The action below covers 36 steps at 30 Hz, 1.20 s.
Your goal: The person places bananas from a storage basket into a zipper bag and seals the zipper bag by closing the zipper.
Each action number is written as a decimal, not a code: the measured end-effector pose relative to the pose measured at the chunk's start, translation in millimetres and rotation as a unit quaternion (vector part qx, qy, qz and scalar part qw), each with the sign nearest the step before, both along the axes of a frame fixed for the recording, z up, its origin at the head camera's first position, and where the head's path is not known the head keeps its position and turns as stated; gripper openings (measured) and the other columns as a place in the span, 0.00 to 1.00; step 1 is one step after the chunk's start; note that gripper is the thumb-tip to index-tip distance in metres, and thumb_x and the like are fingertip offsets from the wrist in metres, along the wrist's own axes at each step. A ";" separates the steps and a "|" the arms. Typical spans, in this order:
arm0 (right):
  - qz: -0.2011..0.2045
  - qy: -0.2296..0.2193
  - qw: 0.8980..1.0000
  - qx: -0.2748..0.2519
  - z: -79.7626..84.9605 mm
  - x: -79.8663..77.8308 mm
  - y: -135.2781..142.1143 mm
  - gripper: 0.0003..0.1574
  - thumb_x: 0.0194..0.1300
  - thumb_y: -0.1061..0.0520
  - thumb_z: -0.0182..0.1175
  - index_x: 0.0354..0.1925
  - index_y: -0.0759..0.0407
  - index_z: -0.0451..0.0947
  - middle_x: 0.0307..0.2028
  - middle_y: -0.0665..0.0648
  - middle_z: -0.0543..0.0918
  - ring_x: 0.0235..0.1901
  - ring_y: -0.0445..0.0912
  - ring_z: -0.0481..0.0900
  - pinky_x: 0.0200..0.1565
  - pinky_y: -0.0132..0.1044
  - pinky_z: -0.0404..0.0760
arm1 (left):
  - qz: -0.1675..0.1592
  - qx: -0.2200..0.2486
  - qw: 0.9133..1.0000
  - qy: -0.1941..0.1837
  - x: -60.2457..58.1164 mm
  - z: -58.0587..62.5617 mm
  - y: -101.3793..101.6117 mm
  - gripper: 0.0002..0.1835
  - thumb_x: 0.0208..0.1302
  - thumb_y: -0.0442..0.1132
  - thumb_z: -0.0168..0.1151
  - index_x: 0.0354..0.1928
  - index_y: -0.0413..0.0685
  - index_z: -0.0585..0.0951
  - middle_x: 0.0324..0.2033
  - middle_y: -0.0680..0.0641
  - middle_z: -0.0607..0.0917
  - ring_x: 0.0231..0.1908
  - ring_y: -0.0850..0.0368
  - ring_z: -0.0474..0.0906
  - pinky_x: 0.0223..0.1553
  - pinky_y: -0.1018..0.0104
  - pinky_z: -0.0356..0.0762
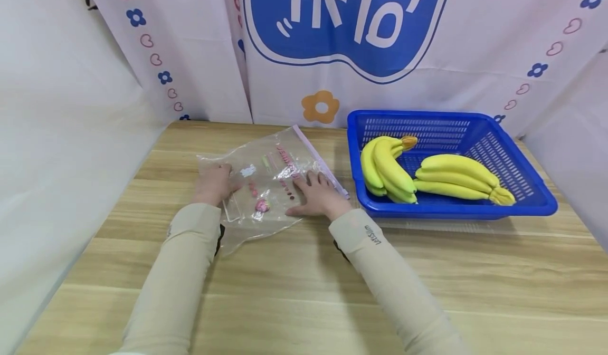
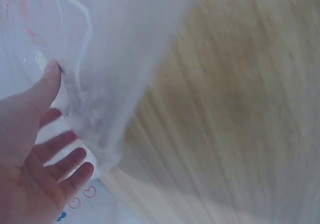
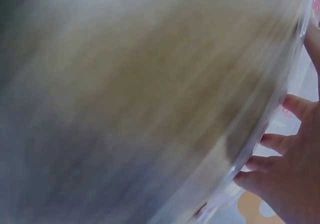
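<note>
A clear plastic zip bag (image 1: pixel 244 197) with pink printing lies at a slant on the wooden table, its lilac zip strip (image 1: pixel 323 160) toward the right. My left hand (image 1: pixel 215 183) rests on the bag's left end. In the left wrist view, that hand (image 2: pixel 37 154) has its thumb against the film and its fingers spread loosely along it. My right hand (image 1: pixel 319 197) lies over the bag near the zip strip, fingers spread. Fingertips of the right hand (image 3: pixel 287 159) touch the film in the right wrist view.
A blue plastic basket (image 1: pixel 451 211) stands to the right on the wooden table (image 1: pixel 294 302). Inside are two bunches of yellow bananas, one on the left (image 1: pixel 391 170) and one on the right (image 1: pixel 456 175). A printed white cloth (image 1: pixel 285 94) hangs behind the table.
</note>
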State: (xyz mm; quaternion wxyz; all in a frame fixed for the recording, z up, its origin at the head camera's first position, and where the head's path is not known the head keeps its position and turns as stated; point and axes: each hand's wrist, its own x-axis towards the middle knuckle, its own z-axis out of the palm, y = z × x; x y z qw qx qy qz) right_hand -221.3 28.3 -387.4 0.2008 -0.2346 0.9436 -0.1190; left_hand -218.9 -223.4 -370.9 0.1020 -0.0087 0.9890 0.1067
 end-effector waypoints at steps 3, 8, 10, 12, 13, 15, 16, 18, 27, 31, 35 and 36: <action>-0.002 0.005 1.000 0.003 0.0 1.7 -3.6 0.57 0.58 0.28 0.56 0.75 0.45 0.44 0.75 0.65 0.43 0.74 0.66 0.40 0.73 0.59 0.47 | 0.008 -0.006 1.000 0.027 1.9 2.5 1.2 0.28 0.63 0.46 0.60 0.56 0.30 0.71 0.52 0.26 0.76 0.52 0.30 0.73 0.53 0.39 0.74; -0.021 0.020 0.999 0.016 0.8 5.4 -7.9 0.57 0.58 0.27 0.55 0.75 0.46 0.46 0.75 0.65 0.45 0.73 0.65 0.44 0.72 0.59 0.50 | 0.012 -0.027 0.999 0.039 4.3 6.8 5.5 0.21 0.63 0.42 0.57 0.49 0.29 0.74 0.45 0.26 0.79 0.46 0.31 0.76 0.45 0.41 0.79; -0.025 0.027 0.999 0.019 1.0 7.0 -9.6 0.57 0.58 0.26 0.55 0.75 0.46 0.47 0.75 0.66 0.46 0.73 0.66 0.45 0.72 0.59 0.52 | 0.018 -0.033 0.999 0.029 5.5 9.2 7.1 0.21 0.64 0.42 0.56 0.48 0.29 0.74 0.45 0.25 0.78 0.46 0.31 0.77 0.44 0.42 0.80; -0.030 0.034 0.999 0.021 0.9 8.6 -11.3 0.57 0.58 0.26 0.55 0.75 0.47 0.48 0.74 0.67 0.47 0.73 0.66 0.46 0.71 0.60 0.53 | 0.025 -0.030 0.999 0.017 6.3 11.3 8.5 0.22 0.65 0.45 0.55 0.47 0.29 0.75 0.45 0.25 0.78 0.45 0.32 0.78 0.42 0.43 0.80; -0.033 0.035 0.999 0.024 0.8 9.2 -12.1 0.57 0.58 0.26 0.55 0.75 0.48 0.48 0.74 0.67 0.48 0.73 0.66 0.46 0.71 0.60 0.53 | 0.027 -0.028 0.999 0.011 6.6 12.1 9.1 0.23 0.65 0.47 0.55 0.46 0.30 0.76 0.45 0.26 0.79 0.43 0.34 0.78 0.40 0.45 0.81; -0.038 0.034 0.998 0.028 0.5 10.4 -13.6 0.57 0.58 0.25 0.54 0.75 0.48 0.47 0.74 0.66 0.47 0.73 0.67 0.45 0.71 0.59 0.52 | 0.030 -0.017 0.999 -0.002 6.7 12.7 10.8 0.26 0.66 0.54 0.54 0.42 0.31 0.78 0.44 0.27 0.80 0.41 0.37 0.80 0.37 0.48 0.81; -0.041 0.033 0.998 0.031 0.6 11.1 -14.3 0.57 0.58 0.25 0.53 0.75 0.48 0.46 0.74 0.66 0.47 0.73 0.67 0.45 0.72 0.59 0.52 | 0.029 -0.015 0.999 -0.004 6.7 12.6 11.5 0.28 0.65 0.56 0.54 0.39 0.33 0.78 0.44 0.28 0.80 0.40 0.38 0.79 0.37 0.49 0.81; -0.045 0.032 0.998 0.034 0.3 12.1 -15.3 0.58 0.59 0.25 0.52 0.75 0.48 0.45 0.74 0.66 0.46 0.73 0.67 0.44 0.72 0.59 0.51 | 0.025 -0.009 1.000 -0.006 6.7 11.8 13.3 0.30 0.64 0.60 0.55 0.33 0.34 0.78 0.43 0.28 0.80 0.40 0.38 0.79 0.39 0.48 0.81; -0.048 0.028 0.998 0.027 -0.3 12.0 -15.5 0.58 0.58 0.25 0.52 0.75 0.48 0.46 0.75 0.66 0.45 0.73 0.67 0.44 0.72 0.60 0.50 | 0.026 -0.008 0.999 -0.029 7.2 8.6 15.3 0.36 0.58 0.63 0.61 0.46 0.32 0.76 0.55 0.22 0.71 0.53 0.28 0.72 0.54 0.39 0.74; -0.039 0.031 0.999 0.019 -1.6 7.8 -13.0 0.56 0.60 0.25 0.51 0.75 0.48 0.47 0.74 0.66 0.46 0.73 0.65 0.44 0.73 0.59 0.49 | 0.020 -0.009 0.999 -0.034 7.7 9.3 15.0 0.38 0.58 0.63 0.60 0.53 0.32 0.74 0.58 0.21 0.67 0.56 0.26 0.68 0.57 0.37 0.71; -0.027 0.037 0.999 0.002 -1.1 4.5 -8.8 0.52 0.63 0.29 0.52 0.75 0.50 0.48 0.74 0.68 0.47 0.73 0.65 0.45 0.73 0.57 0.48 | 0.012 -0.006 1.000 -0.029 9.0 9.0 14.8 0.38 0.59 0.62 0.60 0.55 0.31 0.73 0.58 0.22 0.68 0.57 0.26 0.68 0.59 0.37 0.69; -0.026 0.036 0.999 -0.002 -0.9 4.0 -7.9 0.52 0.63 0.29 0.52 0.75 0.50 0.48 0.74 0.68 0.46 0.74 0.64 0.45 0.74 0.56 0.48 | 0.009 -0.005 1.000 -0.028 9.6 8.6 14.4 0.38 0.60 0.60 0.60 0.56 0.31 0.73 0.57 0.22 0.68 0.56 0.27 0.68 0.59 0.38 0.68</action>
